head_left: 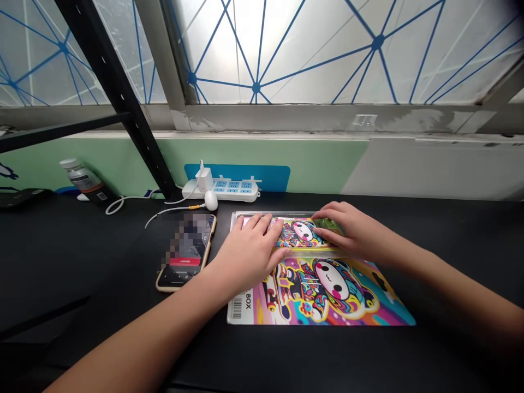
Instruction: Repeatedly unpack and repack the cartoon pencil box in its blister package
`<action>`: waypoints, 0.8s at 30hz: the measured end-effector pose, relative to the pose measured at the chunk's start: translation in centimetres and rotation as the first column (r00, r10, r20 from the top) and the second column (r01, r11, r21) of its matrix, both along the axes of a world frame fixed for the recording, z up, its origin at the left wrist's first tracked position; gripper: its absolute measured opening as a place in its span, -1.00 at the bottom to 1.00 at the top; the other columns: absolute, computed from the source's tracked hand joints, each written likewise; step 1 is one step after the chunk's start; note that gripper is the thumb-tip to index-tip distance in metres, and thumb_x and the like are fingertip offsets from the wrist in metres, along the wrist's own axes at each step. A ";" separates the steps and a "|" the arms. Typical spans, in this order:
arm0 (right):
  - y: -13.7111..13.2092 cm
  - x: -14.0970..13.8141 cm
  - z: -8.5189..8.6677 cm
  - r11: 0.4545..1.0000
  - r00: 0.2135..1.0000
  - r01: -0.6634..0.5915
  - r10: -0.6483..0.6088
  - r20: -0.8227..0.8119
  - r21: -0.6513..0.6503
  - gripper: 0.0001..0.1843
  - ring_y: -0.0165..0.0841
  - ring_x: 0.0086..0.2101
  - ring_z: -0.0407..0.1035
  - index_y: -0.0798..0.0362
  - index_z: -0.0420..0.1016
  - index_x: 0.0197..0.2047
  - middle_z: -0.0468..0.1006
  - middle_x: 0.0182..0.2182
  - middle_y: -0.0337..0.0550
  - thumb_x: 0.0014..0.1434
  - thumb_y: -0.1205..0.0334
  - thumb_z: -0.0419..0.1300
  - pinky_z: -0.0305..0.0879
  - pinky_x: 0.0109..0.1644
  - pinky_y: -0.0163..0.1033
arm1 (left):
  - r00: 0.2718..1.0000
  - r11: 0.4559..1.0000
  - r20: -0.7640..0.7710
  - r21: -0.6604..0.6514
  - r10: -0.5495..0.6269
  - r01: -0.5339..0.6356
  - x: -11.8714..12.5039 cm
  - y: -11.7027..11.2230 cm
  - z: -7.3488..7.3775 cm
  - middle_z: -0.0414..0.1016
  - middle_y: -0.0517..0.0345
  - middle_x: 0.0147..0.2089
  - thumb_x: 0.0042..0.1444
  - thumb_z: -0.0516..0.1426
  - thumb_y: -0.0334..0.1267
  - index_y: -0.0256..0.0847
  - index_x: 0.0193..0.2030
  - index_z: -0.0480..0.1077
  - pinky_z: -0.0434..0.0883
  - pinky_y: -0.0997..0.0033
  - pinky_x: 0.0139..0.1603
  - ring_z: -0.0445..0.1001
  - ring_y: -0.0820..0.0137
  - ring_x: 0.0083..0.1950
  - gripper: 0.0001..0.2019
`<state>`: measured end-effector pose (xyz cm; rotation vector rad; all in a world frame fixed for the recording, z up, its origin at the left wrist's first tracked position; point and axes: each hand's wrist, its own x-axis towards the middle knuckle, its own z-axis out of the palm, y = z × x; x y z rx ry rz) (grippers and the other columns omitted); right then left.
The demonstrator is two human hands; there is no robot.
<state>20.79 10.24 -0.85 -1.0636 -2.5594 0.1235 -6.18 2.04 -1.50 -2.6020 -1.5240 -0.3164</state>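
Observation:
A colourful cartoon-printed card pack with a barcode and the word BOX lies flat in front of me. On its far half sits a long, narrow box with the same character, apparently under clear plastic. My left hand rests on the left end of this box, fingers spread and palm down, hiding part of it. At the right end my right hand lies over the box, with a gap between thumb and fingers. Green shows through that gap. Neither hand visibly grips anything.
A phone with a lit screen lies left of the pack. Behind it are a white power strip, a plugged-in charger and a white cable. A white-capped bottle leans at the back left beside a black metal post. The window wall borders the black table.

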 end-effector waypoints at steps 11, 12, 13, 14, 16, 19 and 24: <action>1.9 1.0 0.4 0.985 0.993 0.010 0.010 0.114 -0.173 -0.35 0.00 -0.03 0.40 -0.08 0.56 0.07 0.51 -0.03 0.06 0.12 -0.38 0.25 0.49 -0.02 0.15 | 0.999 0.999 0.007 -0.002 0.041 -0.041 0.0 0.0 -0.2 0.28 -0.20 0.43 0.44 -0.10 0.12 -0.19 0.44 0.16 0.16 -0.25 0.36 0.19 -0.03 0.45 -0.41; 2.1 1.0 0.4 0.986 0.994 0.018 0.000 0.108 -0.166 -0.36 0.00 -0.03 0.39 -0.08 0.57 0.04 0.51 -0.05 0.05 0.10 -0.38 0.26 0.48 -0.02 0.16 | 0.999 0.999 0.013 -0.008 0.041 -0.041 0.0 0.0 -0.1 0.28 -0.20 0.43 0.44 -0.10 0.12 -0.19 0.44 0.16 0.17 -0.25 0.36 0.20 -0.03 0.44 -0.41; 2.2 0.9 0.3 0.987 0.995 0.028 -0.012 0.103 -0.161 -0.36 0.01 -0.03 0.39 -0.08 0.58 0.02 0.50 -0.05 0.05 0.08 -0.39 0.28 0.46 -0.01 0.18 | 0.999 0.999 0.017 -0.010 0.039 -0.039 0.0 0.0 -0.1 0.28 -0.20 0.43 0.44 -0.09 0.12 -0.20 0.44 0.16 0.17 -0.25 0.36 0.20 -0.03 0.44 -0.40; 2.2 0.9 0.2 0.987 0.995 0.038 -0.023 0.098 -0.155 -0.36 0.02 -0.03 0.38 -0.07 0.59 0.00 0.50 -0.06 0.06 0.06 -0.39 0.29 0.45 0.01 0.20 | 0.999 0.999 0.020 -0.009 0.036 -0.036 0.0 0.0 0.0 0.28 -0.20 0.43 0.44 -0.09 0.12 -0.21 0.45 0.15 0.17 -0.26 0.36 0.20 -0.02 0.44 -0.40; 2.2 0.8 0.0 0.990 0.995 0.054 -0.042 0.089 -0.131 -0.36 0.04 -0.02 0.37 -0.06 0.58 -0.04 0.49 -0.05 0.07 0.04 -0.38 0.32 0.41 0.02 0.23 | 0.999 0.999 0.023 0.002 0.036 -0.036 0.0 -0.1 0.0 0.28 -0.22 0.43 0.44 -0.08 0.11 -0.23 0.46 0.13 0.15 -0.28 0.37 0.21 -0.02 0.43 -0.38; 1.9 0.8 -0.4 0.995 0.995 0.077 -0.074 0.061 -0.059 -0.36 0.08 0.01 0.36 -0.04 0.54 -0.07 0.50 0.00 0.09 0.01 -0.38 0.34 0.37 0.02 0.25 | 0.999 0.999 0.031 0.021 0.044 -0.045 0.0 -0.1 0.3 0.28 -0.22 0.43 0.42 -0.04 0.14 -0.21 0.47 0.11 0.09 -0.35 0.38 0.20 -0.04 0.44 -0.36; 0.4 0.8 -0.7 0.991 0.997 0.076 -0.078 0.012 0.107 -0.41 0.14 0.13 0.31 -0.06 0.44 -0.12 0.50 0.08 0.09 -0.01 -0.32 0.40 0.34 0.06 0.27 | 0.994 0.992 0.080 0.100 0.069 -0.077 -1.1 0.5 1.0 0.41 -0.15 0.35 0.43 -0.01 0.07 -0.18 0.46 0.13 0.06 -0.32 0.41 0.33 0.00 0.35 -0.41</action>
